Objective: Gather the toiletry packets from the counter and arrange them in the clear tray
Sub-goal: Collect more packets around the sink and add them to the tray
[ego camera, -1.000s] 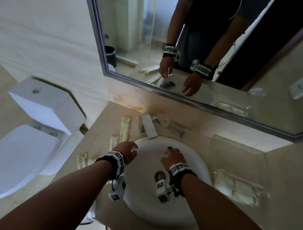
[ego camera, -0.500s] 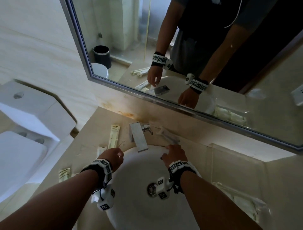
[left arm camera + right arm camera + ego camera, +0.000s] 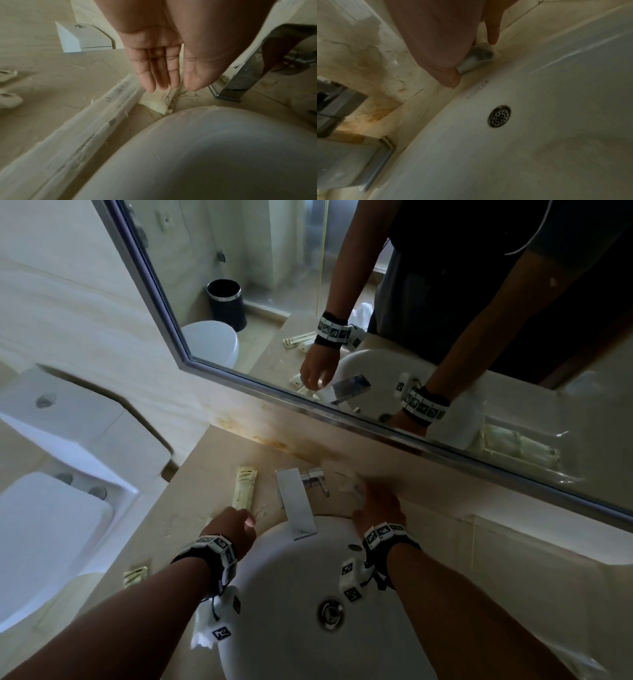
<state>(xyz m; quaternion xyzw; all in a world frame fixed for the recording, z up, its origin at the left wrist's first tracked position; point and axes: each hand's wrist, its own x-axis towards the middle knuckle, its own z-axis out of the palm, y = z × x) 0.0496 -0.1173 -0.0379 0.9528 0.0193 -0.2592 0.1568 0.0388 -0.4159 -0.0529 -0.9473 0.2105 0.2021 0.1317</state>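
A long cream packet (image 3: 245, 487) lies on the counter left of the faucet (image 3: 296, 505). My left hand (image 3: 239, 522) hovers just in front of it, fingers straight and holding nothing. In the left wrist view that hand (image 3: 171, 86) hangs above a cream packet (image 3: 154, 104), beside a long white packet (image 3: 102, 108). My right hand (image 3: 373, 505) reaches behind the sink rim, right of the faucet. Its thumb and a straight finger touch a clear packet (image 3: 479, 56) with something dark inside, which lies flat on the counter. The clear tray (image 3: 486, 542) stands at the right.
A white sink (image 3: 308, 594) fills the middle between my arms. Another cream packet (image 3: 135, 573) lies near the counter's left edge. A toilet (image 3: 51, 525) stands lower left. The mirror (image 3: 411, 337) runs along the back wall, and its reflection shows cream packets in the tray.
Both hands moved forward off the sink bowl. The right hand went to the counter behind the rim and onto the clear packet. The left went toward the packets left of the faucet.
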